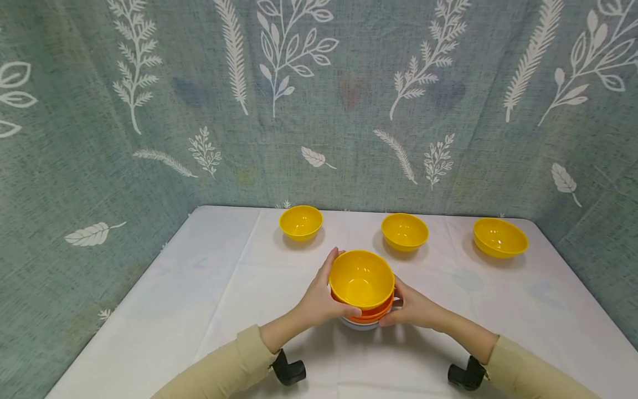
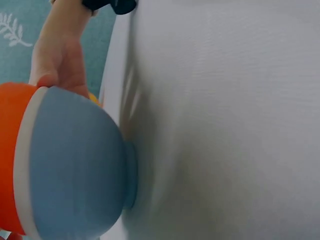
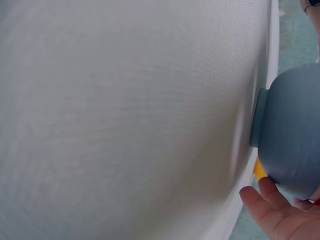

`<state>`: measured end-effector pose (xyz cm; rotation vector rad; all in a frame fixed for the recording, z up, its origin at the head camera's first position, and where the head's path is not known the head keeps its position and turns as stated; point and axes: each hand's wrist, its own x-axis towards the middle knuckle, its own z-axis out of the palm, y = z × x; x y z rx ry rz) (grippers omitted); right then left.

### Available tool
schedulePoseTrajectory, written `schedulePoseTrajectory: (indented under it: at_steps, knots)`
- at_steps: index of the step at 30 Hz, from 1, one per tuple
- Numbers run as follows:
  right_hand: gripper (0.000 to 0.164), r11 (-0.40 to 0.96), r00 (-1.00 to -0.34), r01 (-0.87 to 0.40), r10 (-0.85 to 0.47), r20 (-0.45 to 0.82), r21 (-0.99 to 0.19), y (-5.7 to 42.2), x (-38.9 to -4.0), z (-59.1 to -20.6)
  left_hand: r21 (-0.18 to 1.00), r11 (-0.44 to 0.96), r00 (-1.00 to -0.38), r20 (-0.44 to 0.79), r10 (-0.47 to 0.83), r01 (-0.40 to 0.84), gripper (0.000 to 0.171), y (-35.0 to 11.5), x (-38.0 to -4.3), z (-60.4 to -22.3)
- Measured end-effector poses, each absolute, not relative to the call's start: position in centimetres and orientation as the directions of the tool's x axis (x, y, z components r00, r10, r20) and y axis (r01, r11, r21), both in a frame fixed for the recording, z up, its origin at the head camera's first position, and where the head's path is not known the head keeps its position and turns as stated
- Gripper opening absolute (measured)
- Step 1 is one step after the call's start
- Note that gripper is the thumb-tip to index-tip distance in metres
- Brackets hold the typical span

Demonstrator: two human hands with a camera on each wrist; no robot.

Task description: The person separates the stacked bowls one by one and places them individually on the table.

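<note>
A stack of bowls sits in front of me. On top is a yellow bowl (image 1: 362, 280), with orange bowls (image 1: 371, 316) beneath it and a blue-grey bowl (image 2: 80, 165) at the bottom. My left hand (image 1: 321, 296) grips the yellow bowl from the left, thumb across its front and fingers behind. From the right, my right hand (image 1: 411, 306) holds the lower bowls. Its thumb lies at the blue-grey bowl's rim in the left wrist view. Right fingertips (image 3: 267, 181) touch that bowl's side in the right wrist view. Its foot is right at the tabletop.
Three more yellow bowls stand along the back of the table: one at the left (image 1: 301, 223), one behind the stack to the right (image 1: 405, 231), one farther right (image 1: 500, 237). A white cloth (image 1: 239, 310) covers the table. Green leaf-patterned curtains (image 1: 319, 122) enclose it behind and at the sides.
</note>
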<state>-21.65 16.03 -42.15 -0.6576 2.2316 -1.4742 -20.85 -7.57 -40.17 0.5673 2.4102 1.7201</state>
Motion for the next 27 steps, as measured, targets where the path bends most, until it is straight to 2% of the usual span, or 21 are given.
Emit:
schedulePoseTrajectory:
  at_steps: [8,13,18,27]
  knots:
    - [0.101,0.286,-0.795,-0.197,-0.607,-0.018,-0.938,16.0,-21.9,-42.4,0.933,0.248,-0.940,0.184,0.289,0.259,0.119,-9.0,-21.7,-38.0]
    - [0.098,0.264,-0.787,-0.205,-0.617,-0.001,-0.943,16.1,-22.0,-42.4,0.931,0.254,-0.954,0.211,0.211,0.262,0.117,-11.0,-23.1,-36.2]
    - [0.099,0.266,-0.786,-0.198,-0.618,-0.009,-0.943,16.0,-22.0,-42.4,0.916,0.251,-0.949,0.290,0.123,0.312,0.114,-13.5,-24.9,-34.3]
    - [0.100,0.271,-0.789,-0.190,-0.614,-0.018,-0.944,16.0,-21.9,-42.3,0.876,0.359,-0.933,0.358,-0.039,0.322,0.115,-18.6,-29.2,-32.1]
